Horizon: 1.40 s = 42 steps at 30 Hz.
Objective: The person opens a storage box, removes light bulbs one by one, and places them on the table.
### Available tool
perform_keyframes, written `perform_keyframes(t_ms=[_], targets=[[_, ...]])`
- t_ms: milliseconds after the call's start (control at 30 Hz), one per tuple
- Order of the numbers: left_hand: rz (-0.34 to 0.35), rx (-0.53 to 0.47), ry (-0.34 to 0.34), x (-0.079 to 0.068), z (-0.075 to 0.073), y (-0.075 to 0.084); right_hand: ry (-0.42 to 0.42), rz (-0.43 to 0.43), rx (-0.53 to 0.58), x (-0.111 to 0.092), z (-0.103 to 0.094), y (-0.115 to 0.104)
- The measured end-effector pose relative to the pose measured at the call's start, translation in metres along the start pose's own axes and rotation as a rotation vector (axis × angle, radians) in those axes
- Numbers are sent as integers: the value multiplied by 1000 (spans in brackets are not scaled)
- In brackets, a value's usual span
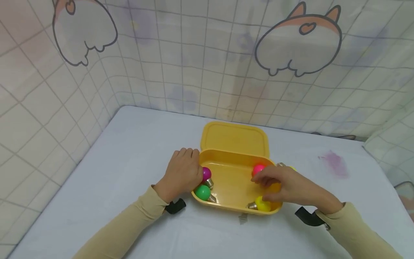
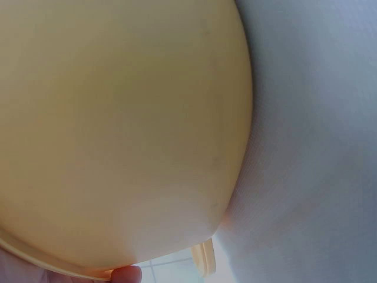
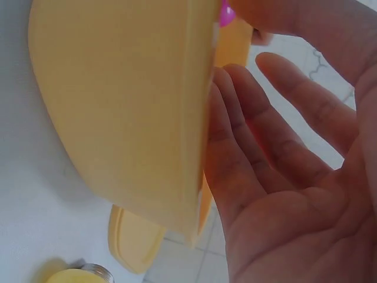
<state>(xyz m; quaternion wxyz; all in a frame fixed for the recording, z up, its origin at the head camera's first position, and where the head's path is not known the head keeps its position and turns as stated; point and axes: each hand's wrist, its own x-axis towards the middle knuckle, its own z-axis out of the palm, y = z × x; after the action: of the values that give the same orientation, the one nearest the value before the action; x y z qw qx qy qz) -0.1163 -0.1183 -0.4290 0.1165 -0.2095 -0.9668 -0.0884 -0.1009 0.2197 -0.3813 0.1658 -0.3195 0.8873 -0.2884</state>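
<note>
A yellow plastic box [image 1: 233,183] lies with its lid [image 1: 234,138] folded back behind it. My left hand [image 1: 182,172] grips the box's left rim; in the left wrist view a fingertip [image 2: 126,274] curls at that rim. Inside, close to this hand, lie a purple bulb [image 1: 207,173] and a green bulb [image 1: 202,192]. My right hand [image 1: 284,183] reaches over the right rim with bent, spread fingers [image 3: 283,141] and nothing between them. Near its fingers are a pink bulb [image 1: 258,169], partly hidden, and a yellow bulb [image 1: 263,204], both in the box.
Outside the box, beyond the right hand, another yellow bulb [image 3: 76,276] lies on the white table [image 1: 139,144], mostly hidden in the head view. A pink stain [image 1: 334,164] marks the cloth at right. A patterned curtain [image 1: 213,64] hangs along the back and sides.
</note>
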Motion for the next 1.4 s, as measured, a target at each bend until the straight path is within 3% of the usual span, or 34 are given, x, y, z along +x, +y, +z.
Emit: perform_keyframes(t_ms=[367, 1000, 1400], targets=[[-6, -5, -14, 0, 0, 3, -189, 40, 40, 8, -1, -2], [-14, 8, -15, 0, 2, 2, -375, 88, 28, 25, 3, -13], [-4, 21, 10, 0, 2, 0, -431, 120, 22, 34, 6, -16]])
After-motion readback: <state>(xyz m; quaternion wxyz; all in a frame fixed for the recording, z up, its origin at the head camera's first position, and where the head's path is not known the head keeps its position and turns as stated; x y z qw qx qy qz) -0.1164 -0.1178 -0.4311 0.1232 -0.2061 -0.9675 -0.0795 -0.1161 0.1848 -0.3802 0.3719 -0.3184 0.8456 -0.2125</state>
